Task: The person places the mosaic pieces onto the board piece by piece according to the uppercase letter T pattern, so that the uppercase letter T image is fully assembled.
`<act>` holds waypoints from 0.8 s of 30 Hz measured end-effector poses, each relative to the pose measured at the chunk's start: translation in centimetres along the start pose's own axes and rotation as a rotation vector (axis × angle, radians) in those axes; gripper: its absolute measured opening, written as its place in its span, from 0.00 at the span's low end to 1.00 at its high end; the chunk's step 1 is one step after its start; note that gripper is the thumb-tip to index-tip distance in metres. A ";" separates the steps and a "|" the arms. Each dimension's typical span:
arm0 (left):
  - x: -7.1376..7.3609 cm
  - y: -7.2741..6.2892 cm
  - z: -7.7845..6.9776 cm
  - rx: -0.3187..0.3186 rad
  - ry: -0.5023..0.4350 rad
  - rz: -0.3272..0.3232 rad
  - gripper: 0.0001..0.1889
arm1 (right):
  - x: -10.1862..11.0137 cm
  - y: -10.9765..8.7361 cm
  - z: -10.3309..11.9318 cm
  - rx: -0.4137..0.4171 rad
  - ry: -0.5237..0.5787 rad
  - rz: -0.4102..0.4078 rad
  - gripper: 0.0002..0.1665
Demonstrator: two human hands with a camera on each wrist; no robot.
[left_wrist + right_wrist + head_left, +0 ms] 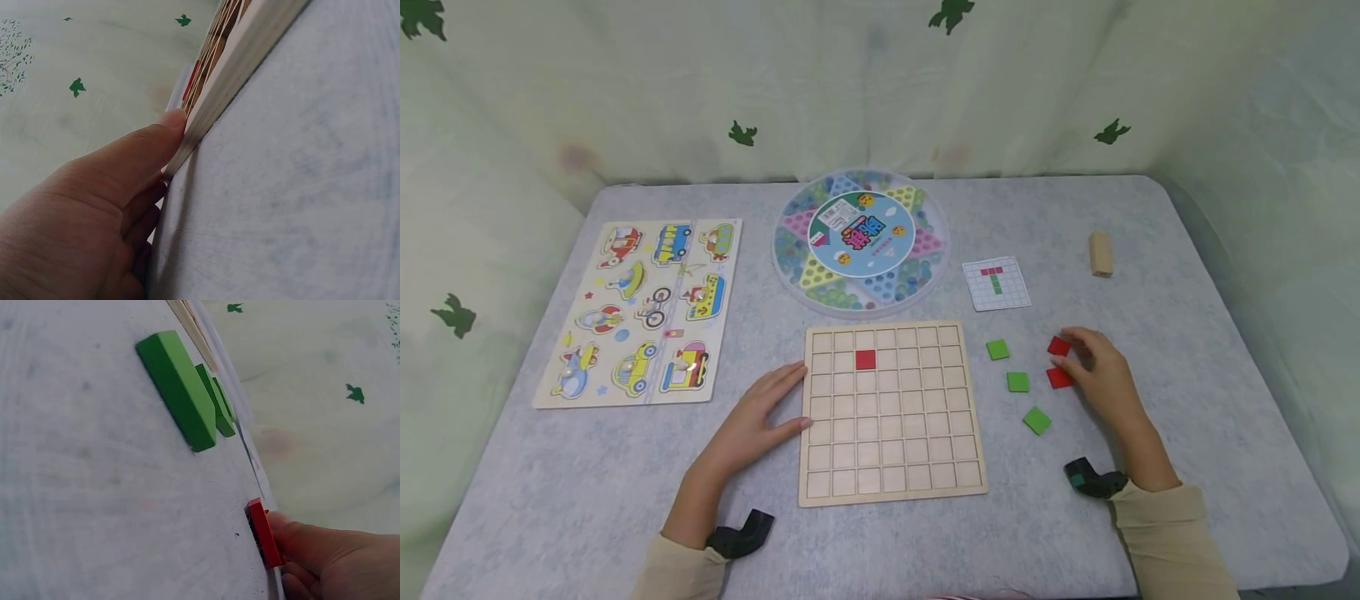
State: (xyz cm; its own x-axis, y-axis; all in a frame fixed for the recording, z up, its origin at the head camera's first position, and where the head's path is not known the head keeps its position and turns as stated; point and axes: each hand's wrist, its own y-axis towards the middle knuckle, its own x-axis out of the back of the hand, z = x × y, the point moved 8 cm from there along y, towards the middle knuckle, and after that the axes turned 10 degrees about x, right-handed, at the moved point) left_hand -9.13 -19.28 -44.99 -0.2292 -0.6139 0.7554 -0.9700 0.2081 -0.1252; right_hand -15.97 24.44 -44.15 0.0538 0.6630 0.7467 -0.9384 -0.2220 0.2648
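Observation:
My left hand [752,425] rests at the left edge of a wooden grid board [891,492], fingers spread and fairly straight. In the left wrist view its thumb [147,150] touches the board's side. One red square tile [866,360] sits in a cell of the board's second row. To the right, my right hand [1101,375] has thumb and forefinger around the upper red tile [1058,345]. A lower red tile [1059,378] lies just below the thumb, and shows closest in the right wrist view. Green tiles [1018,382] lie between the board and this hand.
A pattern card [1011,292] with a red and green T lies above the green tiles. Behind the board is a round marble game box [790,275]. A vehicle puzzle board [576,367] occupies the left side, and a small wooden block [1101,255] stands at back right.

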 end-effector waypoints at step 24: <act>0.1 0.0 -0.3 -0.011 -0.003 0.001 0.38 | 0.3 3.4 1.8 0.222 0.030 -0.187 0.24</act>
State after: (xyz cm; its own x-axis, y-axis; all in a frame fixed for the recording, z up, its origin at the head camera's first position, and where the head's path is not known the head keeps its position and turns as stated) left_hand -9.10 -19.17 -44.71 -0.2301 -0.6162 0.7532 -0.9689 0.2172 -0.1183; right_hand -18.56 22.64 -41.92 0.2062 0.7271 0.6548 -0.8151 -0.2426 0.5260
